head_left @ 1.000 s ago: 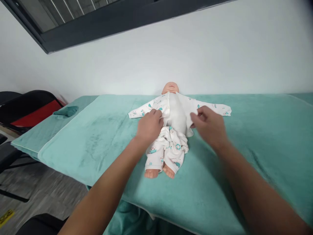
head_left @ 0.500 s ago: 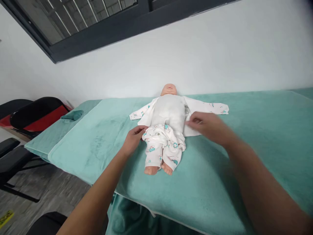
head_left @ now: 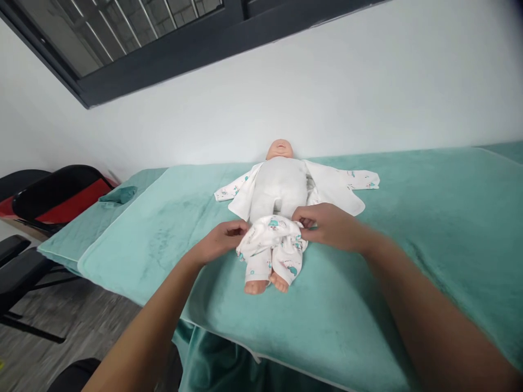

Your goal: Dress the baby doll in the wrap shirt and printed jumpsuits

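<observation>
A baby doll (head_left: 278, 182) with a white cloth body lies on its back, head toward the wall and feet toward me. Its white printed jacket (head_left: 333, 188) is spread wide, with both sleeves stretched out sideways. White printed pants (head_left: 267, 237) are bunched around its thighs, and the bare feet stick out below the cuffs. My left hand (head_left: 224, 238) pinches the waistband at the left edge. On the opposite side, my right hand (head_left: 324, 224) grips the waistband between thumb and fingers.
A green plush cover (head_left: 163, 234) lies over the bed, which stands against a white wall (head_left: 327, 92). Black and red chairs (head_left: 65, 193) are at the left. Above is a dark-framed window (head_left: 155, 65) with bars.
My right hand has come off the jacket's side and moved down to the pants' waistband. The waistband sits lower and is pulled more taut. The jacket flap at right now lies spread out.
</observation>
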Available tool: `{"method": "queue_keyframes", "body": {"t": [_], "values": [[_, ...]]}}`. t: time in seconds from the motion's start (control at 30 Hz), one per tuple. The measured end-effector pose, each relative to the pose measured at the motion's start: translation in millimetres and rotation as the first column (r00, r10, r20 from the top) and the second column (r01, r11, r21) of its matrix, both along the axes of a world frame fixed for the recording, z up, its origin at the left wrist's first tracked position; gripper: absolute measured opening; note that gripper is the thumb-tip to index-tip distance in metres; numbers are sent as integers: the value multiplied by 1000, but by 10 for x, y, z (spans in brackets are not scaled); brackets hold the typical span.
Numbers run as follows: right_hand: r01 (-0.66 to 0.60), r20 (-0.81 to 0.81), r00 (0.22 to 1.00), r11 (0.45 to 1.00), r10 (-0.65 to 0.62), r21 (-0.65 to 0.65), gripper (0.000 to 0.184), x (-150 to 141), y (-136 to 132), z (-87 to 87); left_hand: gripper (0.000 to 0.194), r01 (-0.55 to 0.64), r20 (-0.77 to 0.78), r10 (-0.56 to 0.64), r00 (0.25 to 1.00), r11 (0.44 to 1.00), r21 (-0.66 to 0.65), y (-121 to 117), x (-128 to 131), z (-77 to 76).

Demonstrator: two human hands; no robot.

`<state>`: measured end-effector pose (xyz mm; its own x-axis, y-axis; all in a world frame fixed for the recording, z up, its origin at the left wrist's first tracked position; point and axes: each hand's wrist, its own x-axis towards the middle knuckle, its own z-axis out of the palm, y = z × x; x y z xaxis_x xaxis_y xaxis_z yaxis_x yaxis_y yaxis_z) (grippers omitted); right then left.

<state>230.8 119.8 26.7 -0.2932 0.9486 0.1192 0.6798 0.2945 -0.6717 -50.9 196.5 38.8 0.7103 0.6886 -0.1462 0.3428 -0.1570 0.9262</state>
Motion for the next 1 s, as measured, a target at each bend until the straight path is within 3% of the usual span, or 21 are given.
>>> {"method": "queue_keyframes", "body": {"t": [0.17, 0.3, 0.4, 0.5, 0.6, 0.7, 0.87, 1.0], "values": [[66, -153, 986, 998, -68, -15, 11, 60, 4, -6, 12, 109, -163, -84, 983, 983, 147, -19, 11, 147], [115, -183, 977, 993, -113, -2, 11, 120, 43, -88, 18, 153, -240, -141, 960, 988, 33, 0, 10, 200], [149, -141, 981, 981, -131, 127, 7, 134, 74, -138, 20, 211, -231, -213, 949, 977, -34, 17, -32, 196], [178, -38, 984, 948, -175, 264, 4, 79, 83, -157, 13, 242, -119, -235, 965, 969, 45, 56, -84, 116], [264, 6, 962, 938, -272, 224, 6, -57, 80, -165, 13, 17, 133, -45, 990, 978, 208, 173, -64, -80], [307, 8, 950, 941, -312, 144, 8, -192, 90, -181, 18, -271, 357, 192, 914, 944, 187, 398, 80, -342], [296, 69, 943, 914, -326, 278, 6, -233, 136, -218, 25, -364, 419, 289, 861, 925, 111, 816, 392, -661], [416, 103, 889, 880, -447, 227, 4, -247, 162, -273, 24, -413, 420, 335, 843, 904, 109, 946, 450, -750]]}}
